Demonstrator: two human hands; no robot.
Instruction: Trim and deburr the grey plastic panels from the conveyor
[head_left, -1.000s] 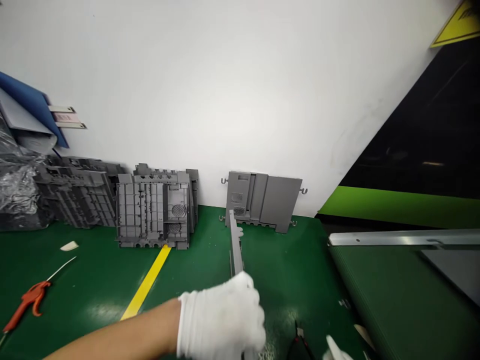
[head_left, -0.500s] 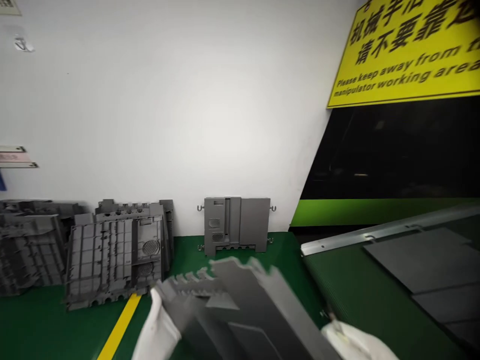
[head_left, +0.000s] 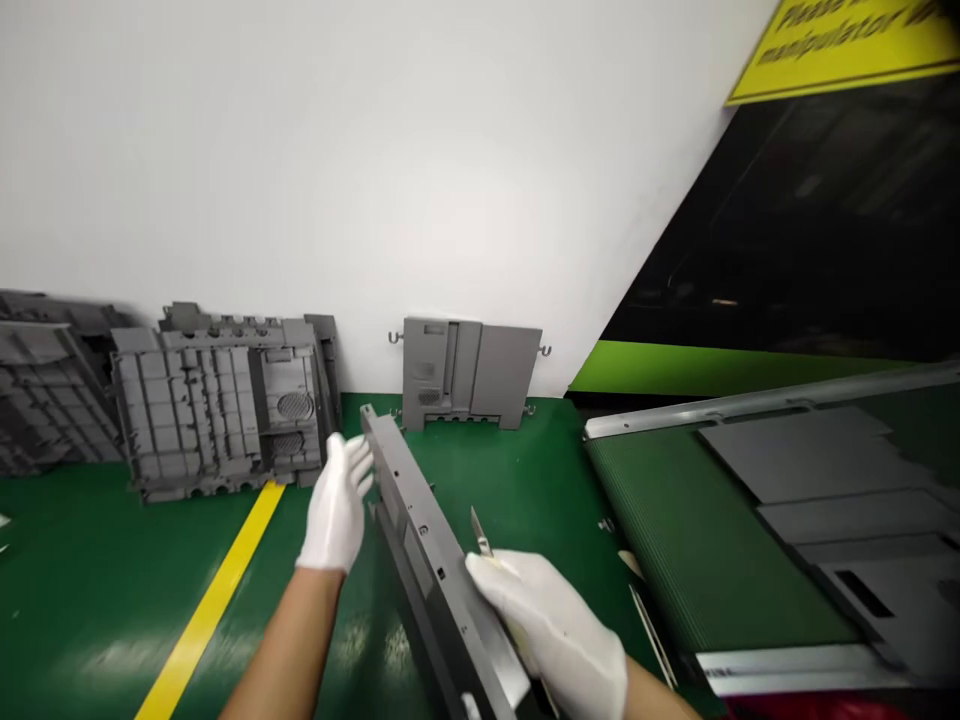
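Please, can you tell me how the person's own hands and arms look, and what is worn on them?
The left hand and the right hand wear white fabric gloves that end at the wrist. The forearms are bare, with no sleeves, cables or markings in view.

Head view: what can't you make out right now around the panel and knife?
Head view:
- Knife handle: hidden by the right hand.
- Panel lower end: partly behind the right hand, cut off by the bottom edge.
- Sign upper text: cut off by the top edge.
- Left stack: blurred, cut off by the left edge.
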